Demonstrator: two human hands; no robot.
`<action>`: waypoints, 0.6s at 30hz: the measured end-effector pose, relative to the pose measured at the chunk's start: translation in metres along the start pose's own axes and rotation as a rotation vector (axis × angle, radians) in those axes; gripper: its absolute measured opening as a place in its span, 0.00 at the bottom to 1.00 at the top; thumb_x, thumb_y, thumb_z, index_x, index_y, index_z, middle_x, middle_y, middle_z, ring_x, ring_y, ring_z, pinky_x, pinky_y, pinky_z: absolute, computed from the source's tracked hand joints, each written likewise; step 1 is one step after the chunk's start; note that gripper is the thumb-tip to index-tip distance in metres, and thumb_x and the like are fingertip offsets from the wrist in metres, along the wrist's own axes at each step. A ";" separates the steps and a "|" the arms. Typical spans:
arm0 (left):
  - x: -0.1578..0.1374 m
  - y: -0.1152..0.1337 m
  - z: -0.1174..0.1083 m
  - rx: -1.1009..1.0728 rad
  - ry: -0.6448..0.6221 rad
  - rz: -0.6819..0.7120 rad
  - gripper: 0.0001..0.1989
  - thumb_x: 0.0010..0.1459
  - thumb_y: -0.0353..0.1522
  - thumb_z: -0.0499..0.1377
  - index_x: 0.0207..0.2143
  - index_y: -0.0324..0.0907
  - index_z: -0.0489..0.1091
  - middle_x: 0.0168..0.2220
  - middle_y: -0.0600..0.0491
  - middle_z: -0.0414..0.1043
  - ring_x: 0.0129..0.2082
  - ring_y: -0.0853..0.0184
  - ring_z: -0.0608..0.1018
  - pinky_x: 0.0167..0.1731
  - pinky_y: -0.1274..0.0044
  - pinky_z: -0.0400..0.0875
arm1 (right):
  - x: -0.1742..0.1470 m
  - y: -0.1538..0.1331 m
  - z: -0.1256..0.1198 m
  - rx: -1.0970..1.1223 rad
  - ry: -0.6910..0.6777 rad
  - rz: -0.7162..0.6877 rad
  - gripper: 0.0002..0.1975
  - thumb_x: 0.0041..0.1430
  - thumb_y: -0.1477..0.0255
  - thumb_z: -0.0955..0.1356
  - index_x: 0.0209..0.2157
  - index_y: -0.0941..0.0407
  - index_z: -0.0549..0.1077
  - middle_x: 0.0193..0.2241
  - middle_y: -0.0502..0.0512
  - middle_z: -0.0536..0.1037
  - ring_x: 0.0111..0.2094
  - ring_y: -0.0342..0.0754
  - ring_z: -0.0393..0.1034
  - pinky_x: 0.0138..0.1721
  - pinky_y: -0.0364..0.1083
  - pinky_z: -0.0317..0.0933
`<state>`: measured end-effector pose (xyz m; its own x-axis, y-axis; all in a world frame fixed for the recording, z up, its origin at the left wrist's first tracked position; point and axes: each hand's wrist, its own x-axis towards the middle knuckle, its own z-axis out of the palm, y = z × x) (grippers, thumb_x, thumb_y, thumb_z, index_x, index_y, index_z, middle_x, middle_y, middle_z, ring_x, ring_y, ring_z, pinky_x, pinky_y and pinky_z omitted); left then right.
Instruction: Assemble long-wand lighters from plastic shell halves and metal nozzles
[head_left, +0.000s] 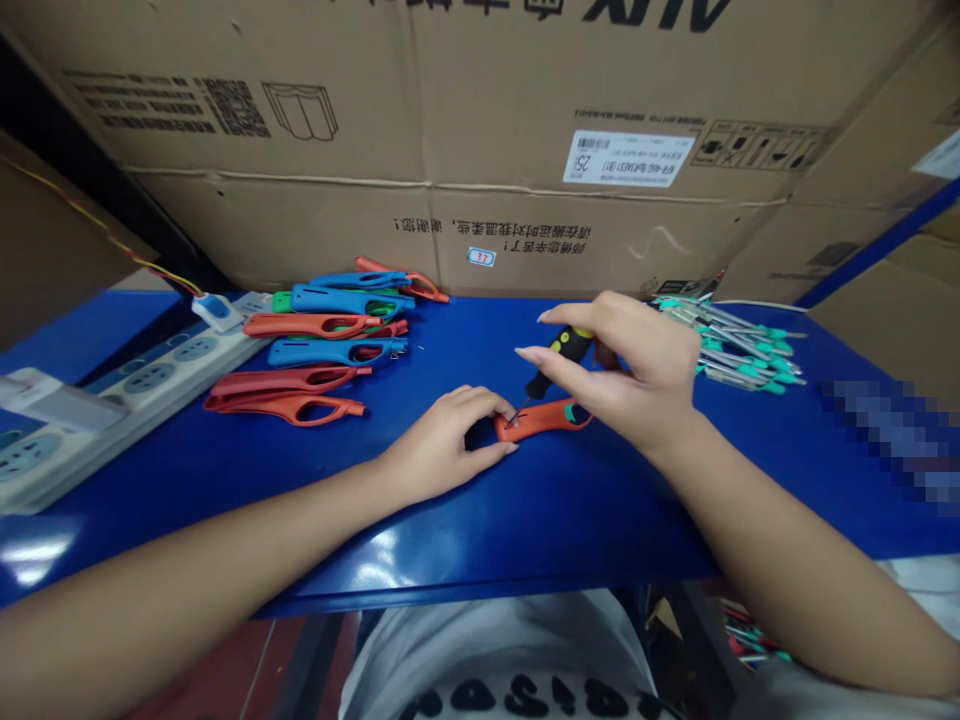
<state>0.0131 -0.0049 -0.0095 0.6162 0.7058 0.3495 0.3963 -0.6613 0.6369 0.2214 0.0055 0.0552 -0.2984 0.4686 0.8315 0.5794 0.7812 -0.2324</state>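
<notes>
An orange lighter casing [546, 419] lies flat on the blue table in front of me, a bit of green showing at its right end. My left hand [459, 440] grips the casing's left end between thumb and fingers. In my right hand [637, 365] is a screwdriver [571, 346] with a black and yellow handle, slanting down to the left. Its tip meets the casing close to my left fingertips; whether it sits in a hole is too small to tell.
Orange, blue and green lighter casings [337, 352] are piled at the left beside a white power strip [150, 385]. Several metal rods with teal ends [750, 345] lie at the right. A large cardboard box [420, 120] walls off the back of the blue table [480, 540].
</notes>
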 end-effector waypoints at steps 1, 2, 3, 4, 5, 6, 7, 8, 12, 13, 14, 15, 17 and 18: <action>0.000 0.000 0.000 -0.002 0.002 -0.001 0.08 0.61 0.32 0.65 0.41 0.44 0.70 0.42 0.52 0.78 0.45 0.61 0.78 0.49 0.67 0.71 | -0.001 0.001 0.000 0.000 -0.006 -0.006 0.13 0.65 0.61 0.69 0.46 0.53 0.79 0.34 0.56 0.82 0.32 0.47 0.75 0.36 0.47 0.70; 0.000 0.000 0.000 -0.002 0.003 -0.002 0.08 0.61 0.32 0.65 0.41 0.44 0.70 0.42 0.52 0.78 0.45 0.61 0.78 0.49 0.67 0.71 | -0.001 0.001 0.001 0.040 -0.038 0.008 0.15 0.68 0.62 0.66 0.50 0.53 0.78 0.38 0.57 0.82 0.34 0.47 0.76 0.37 0.47 0.71; 0.000 0.000 0.000 0.002 0.004 -0.004 0.08 0.60 0.33 0.65 0.41 0.44 0.70 0.42 0.52 0.78 0.44 0.61 0.78 0.48 0.67 0.71 | -0.001 0.001 0.001 0.109 -0.084 0.036 0.17 0.71 0.64 0.62 0.55 0.53 0.75 0.43 0.58 0.82 0.34 0.46 0.76 0.36 0.46 0.71; 0.000 0.000 0.000 0.006 0.006 -0.004 0.08 0.60 0.33 0.65 0.41 0.44 0.70 0.42 0.51 0.78 0.44 0.61 0.78 0.48 0.67 0.71 | -0.001 0.001 0.002 0.192 -0.137 0.071 0.19 0.72 0.65 0.59 0.59 0.53 0.71 0.46 0.58 0.81 0.34 0.45 0.76 0.35 0.46 0.72; 0.000 0.000 0.000 0.010 0.008 -0.004 0.09 0.60 0.33 0.65 0.41 0.43 0.70 0.42 0.51 0.78 0.44 0.61 0.78 0.48 0.67 0.71 | 0.000 0.000 0.002 0.266 -0.185 0.106 0.20 0.73 0.66 0.58 0.61 0.52 0.69 0.46 0.57 0.81 0.32 0.44 0.76 0.34 0.45 0.72; 0.000 -0.001 0.000 0.011 0.010 -0.003 0.09 0.60 0.33 0.65 0.41 0.43 0.70 0.42 0.51 0.77 0.44 0.61 0.78 0.48 0.67 0.71 | 0.001 0.000 0.001 0.311 -0.215 0.130 0.20 0.73 0.66 0.58 0.62 0.52 0.68 0.45 0.56 0.82 0.30 0.43 0.75 0.32 0.45 0.71; 0.000 -0.001 0.001 0.010 0.010 -0.002 0.09 0.60 0.33 0.65 0.41 0.43 0.70 0.42 0.51 0.77 0.44 0.61 0.78 0.48 0.67 0.71 | 0.002 -0.001 0.001 0.315 -0.218 0.141 0.19 0.73 0.66 0.60 0.60 0.52 0.70 0.43 0.55 0.82 0.28 0.43 0.75 0.31 0.45 0.71; 0.000 -0.001 0.001 0.007 0.007 0.000 0.09 0.60 0.33 0.65 0.41 0.43 0.70 0.42 0.52 0.78 0.44 0.61 0.78 0.48 0.67 0.71 | 0.003 -0.001 0.000 0.282 -0.193 0.127 0.17 0.71 0.65 0.62 0.56 0.52 0.73 0.40 0.54 0.83 0.27 0.43 0.74 0.30 0.44 0.71; -0.001 -0.001 0.001 0.018 0.010 0.008 0.09 0.60 0.32 0.66 0.41 0.43 0.70 0.41 0.52 0.78 0.45 0.61 0.78 0.48 0.67 0.70 | 0.006 -0.002 -0.005 0.044 -0.090 -0.049 0.11 0.63 0.63 0.71 0.44 0.53 0.79 0.35 0.53 0.83 0.30 0.45 0.75 0.35 0.45 0.71; -0.001 -0.001 0.001 0.025 0.015 0.009 0.09 0.59 0.32 0.66 0.41 0.43 0.70 0.41 0.52 0.77 0.45 0.61 0.78 0.48 0.67 0.71 | 0.006 -0.003 -0.006 0.008 -0.105 -0.075 0.12 0.63 0.63 0.71 0.45 0.53 0.79 0.35 0.54 0.83 0.32 0.46 0.76 0.37 0.45 0.71; -0.001 -0.001 0.001 0.030 0.020 0.010 0.09 0.59 0.32 0.66 0.41 0.43 0.70 0.41 0.52 0.77 0.44 0.61 0.78 0.48 0.67 0.71 | 0.005 -0.004 -0.006 -0.006 -0.131 -0.078 0.13 0.64 0.63 0.70 0.48 0.53 0.79 0.37 0.55 0.83 0.35 0.47 0.77 0.39 0.45 0.71; 0.000 -0.001 0.002 0.032 0.024 0.010 0.09 0.59 0.32 0.66 0.41 0.43 0.70 0.41 0.53 0.77 0.44 0.61 0.78 0.48 0.68 0.71 | 0.005 -0.005 -0.006 0.006 -0.155 -0.060 0.15 0.67 0.63 0.67 0.51 0.53 0.77 0.41 0.56 0.83 0.38 0.48 0.77 0.40 0.46 0.72; 0.000 -0.001 0.002 0.031 0.020 0.012 0.09 0.59 0.32 0.66 0.41 0.43 0.70 0.41 0.52 0.77 0.43 0.62 0.78 0.47 0.68 0.71 | 0.003 -0.007 -0.004 0.110 -0.191 0.021 0.18 0.70 0.67 0.62 0.58 0.53 0.72 0.47 0.57 0.81 0.40 0.47 0.78 0.40 0.45 0.72; 0.000 -0.001 0.002 0.032 0.020 0.014 0.09 0.59 0.32 0.66 0.41 0.43 0.70 0.41 0.52 0.77 0.43 0.62 0.78 0.47 0.68 0.71 | 0.002 -0.008 -0.002 0.185 -0.203 0.070 0.19 0.71 0.68 0.61 0.59 0.53 0.71 0.48 0.57 0.81 0.39 0.46 0.78 0.38 0.45 0.73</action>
<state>0.0140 -0.0044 -0.0114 0.6083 0.7013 0.3717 0.4094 -0.6785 0.6100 0.2180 -0.0009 0.0599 -0.4195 0.5825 0.6962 0.4615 0.7973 -0.3890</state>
